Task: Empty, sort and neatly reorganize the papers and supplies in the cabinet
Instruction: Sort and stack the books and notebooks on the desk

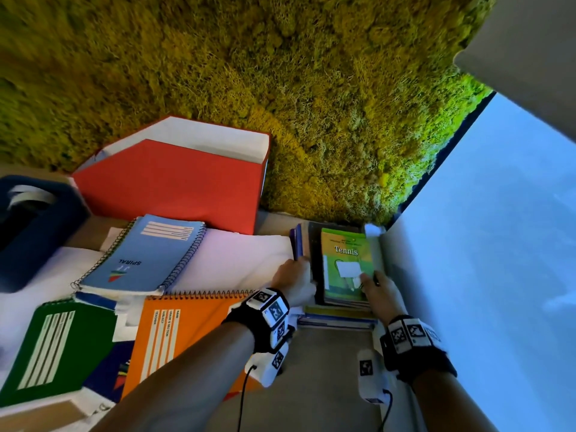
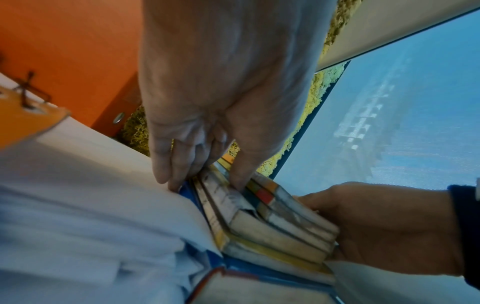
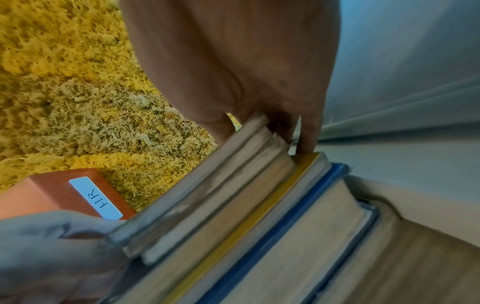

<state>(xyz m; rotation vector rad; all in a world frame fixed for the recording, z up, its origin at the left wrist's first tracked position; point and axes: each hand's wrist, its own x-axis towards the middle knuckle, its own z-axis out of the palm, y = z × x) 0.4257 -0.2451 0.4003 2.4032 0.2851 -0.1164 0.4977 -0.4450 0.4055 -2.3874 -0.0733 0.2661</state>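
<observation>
A stack of books lies flat in the right corner of the shelf, with a green "Tennis" book on top. My left hand grips the left side of the upper books, fingers curled down over the spines. My right hand holds the right side, its fingers hooked over the edge of the upper books. The upper books sit slightly tilted above a yellow-edged book and a blue-covered one. The undersides of both hands are hidden.
A red file box stands at the back, marked "HR" on its label. Left of the stack lie white sheets, a blue spiral notebook, an orange notebook and a green one. A dark tape dispenser sits far left. A white wall bounds the right.
</observation>
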